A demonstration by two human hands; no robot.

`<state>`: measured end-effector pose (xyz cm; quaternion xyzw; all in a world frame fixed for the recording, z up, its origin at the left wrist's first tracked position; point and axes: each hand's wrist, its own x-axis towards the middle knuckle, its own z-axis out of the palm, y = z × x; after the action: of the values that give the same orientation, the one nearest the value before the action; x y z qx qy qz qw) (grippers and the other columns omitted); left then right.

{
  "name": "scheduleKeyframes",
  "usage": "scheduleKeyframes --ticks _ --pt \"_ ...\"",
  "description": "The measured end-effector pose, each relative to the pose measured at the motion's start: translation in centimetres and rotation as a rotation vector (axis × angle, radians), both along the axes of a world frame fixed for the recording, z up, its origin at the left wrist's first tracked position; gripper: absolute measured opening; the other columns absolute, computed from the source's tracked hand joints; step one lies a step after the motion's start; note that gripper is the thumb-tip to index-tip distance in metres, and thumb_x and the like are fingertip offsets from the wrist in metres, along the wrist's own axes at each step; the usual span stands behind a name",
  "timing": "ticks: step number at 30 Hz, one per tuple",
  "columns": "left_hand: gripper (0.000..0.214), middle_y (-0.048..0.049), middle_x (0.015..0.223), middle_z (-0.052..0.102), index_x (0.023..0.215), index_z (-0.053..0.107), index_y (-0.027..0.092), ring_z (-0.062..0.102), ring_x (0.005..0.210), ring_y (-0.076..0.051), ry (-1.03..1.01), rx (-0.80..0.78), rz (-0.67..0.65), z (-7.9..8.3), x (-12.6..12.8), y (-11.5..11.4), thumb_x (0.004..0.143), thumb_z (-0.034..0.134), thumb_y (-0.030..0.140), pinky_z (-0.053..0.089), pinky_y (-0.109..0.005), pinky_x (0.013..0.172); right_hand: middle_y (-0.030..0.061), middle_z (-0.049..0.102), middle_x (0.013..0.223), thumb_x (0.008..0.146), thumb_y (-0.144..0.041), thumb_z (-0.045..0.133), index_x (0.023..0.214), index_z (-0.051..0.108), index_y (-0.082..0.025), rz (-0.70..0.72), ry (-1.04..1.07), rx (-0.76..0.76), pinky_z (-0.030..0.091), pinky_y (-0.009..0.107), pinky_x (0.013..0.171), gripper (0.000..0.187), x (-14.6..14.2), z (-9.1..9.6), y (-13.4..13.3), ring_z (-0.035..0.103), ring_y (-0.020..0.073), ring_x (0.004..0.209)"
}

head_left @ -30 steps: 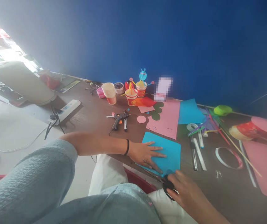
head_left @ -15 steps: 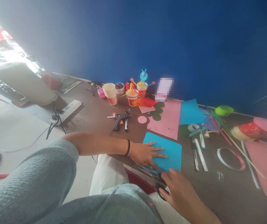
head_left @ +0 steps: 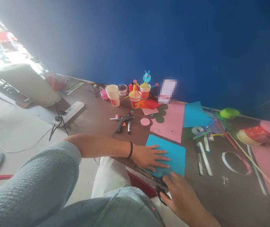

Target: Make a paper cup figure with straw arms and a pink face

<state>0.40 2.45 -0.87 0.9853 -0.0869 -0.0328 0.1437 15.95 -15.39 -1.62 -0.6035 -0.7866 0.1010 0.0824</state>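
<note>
My left hand (head_left: 149, 156) lies flat with fingers spread on a sheet of blue paper (head_left: 174, 153) at the near edge of the brown table (head_left: 97, 116). My right hand (head_left: 182, 197) is closed on the black handles of a pair of scissors (head_left: 157, 184). Their blades point left along the near edge of the blue sheet, just under my left fingers.
A glue gun (head_left: 123, 120), paper cups (head_left: 113, 94), a craft figure in a cup (head_left: 145, 85), pink paper (head_left: 171, 121), pens (head_left: 203, 153), sticks and a tape ring (head_left: 236, 157) lie on the table. A power strip (head_left: 70, 111) sits at the left edge.
My right hand with the scissors has slid left and nearer along the paper's near edge. My left hand stays pressed on the sheet.
</note>
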Motion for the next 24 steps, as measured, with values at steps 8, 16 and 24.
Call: scheduleKeyframes --ticks 8,16,24 --pt "0.055 -0.0117 0.147 0.031 0.137 0.038 0.014 0.019 0.139 -0.026 -0.037 0.015 0.003 -0.13 0.10 0.02 0.086 0.046 0.032 0.026 -0.046 0.110 0.0030 0.055 0.076 0.069 -0.023 0.068 0.081 0.055 -0.023 0.033 -0.036 0.061 0.038 0.029 0.060 0.018 0.09 -0.56 0.07 0.055 0.0212 0.067" --pt "0.055 -0.0131 0.146 0.032 0.137 0.038 0.010 0.020 0.139 -0.028 -0.094 0.068 -0.019 -0.75 0.03 0.07 0.087 0.042 0.031 0.024 -0.046 0.110 0.0025 0.055 0.076 0.070 -0.020 0.068 0.081 0.054 -0.023 0.030 -0.016 0.031 0.038 0.028 0.060 0.018 -0.03 0.20 0.32 0.056 0.0210 0.068" --pt "0.055 -0.0092 0.148 0.030 0.137 0.039 0.016 0.019 0.139 -0.026 -0.008 -0.004 0.022 -0.57 0.18 0.03 0.085 0.047 0.032 0.025 -0.044 0.110 0.0041 0.057 0.078 0.070 -0.022 0.068 0.083 0.056 -0.022 0.034 -0.027 0.013 0.040 0.031 0.062 0.018 -0.27 0.19 0.40 0.057 0.0231 0.070"
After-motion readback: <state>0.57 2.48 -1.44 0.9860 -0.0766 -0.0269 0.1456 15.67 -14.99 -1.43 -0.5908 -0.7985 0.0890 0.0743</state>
